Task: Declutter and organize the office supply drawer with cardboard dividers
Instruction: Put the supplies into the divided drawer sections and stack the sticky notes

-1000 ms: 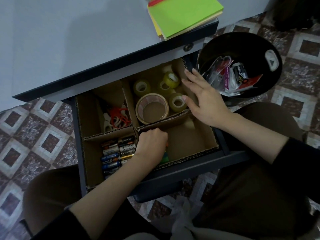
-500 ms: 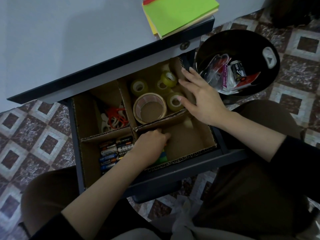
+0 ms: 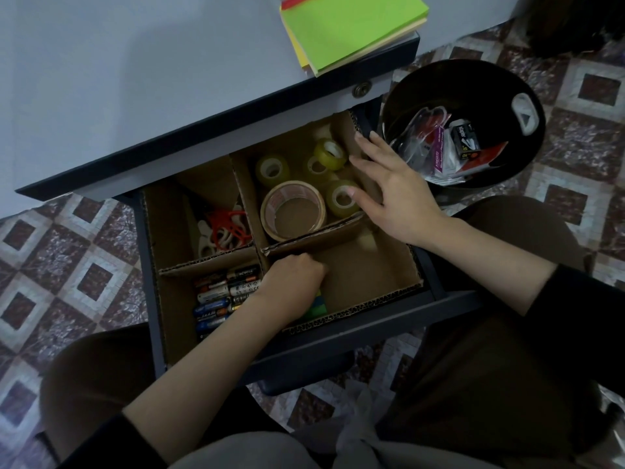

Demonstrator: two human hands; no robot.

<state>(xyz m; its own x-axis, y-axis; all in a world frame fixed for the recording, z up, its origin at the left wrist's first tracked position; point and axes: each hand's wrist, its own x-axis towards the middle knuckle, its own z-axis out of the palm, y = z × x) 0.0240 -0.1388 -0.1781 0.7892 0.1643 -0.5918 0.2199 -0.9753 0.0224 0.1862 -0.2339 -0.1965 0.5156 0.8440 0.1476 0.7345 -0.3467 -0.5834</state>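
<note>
The open drawer [image 3: 338, 346] holds a cardboard insert whose cross divider [image 3: 314, 242] makes several compartments. My left hand [image 3: 292, 282] is curled in the front right compartment, knuckles near the divider, over coloured sticky tabs [image 3: 318, 308] that peek out beneath it. My right hand [image 3: 395, 194] lies flat with fingers spread on the insert's right wall, thumb touching a small tape roll [image 3: 341, 199]. A large tape roll [image 3: 292, 211] and other small rolls fill the back right compartment. Scissors [image 3: 226, 228] lie back left, batteries [image 3: 223, 292] front left.
A black bin [image 3: 473, 82] with plastic packaging stands on the tiled floor right of the drawer. Green and yellow note pads [image 3: 351, 25] sit on the grey desk top [image 3: 135, 79] above the drawer. My knees flank the drawer front.
My left hand has shifted slightly forward toward the cross divider inside the front right compartment. My right hand stays on the right wall.
</note>
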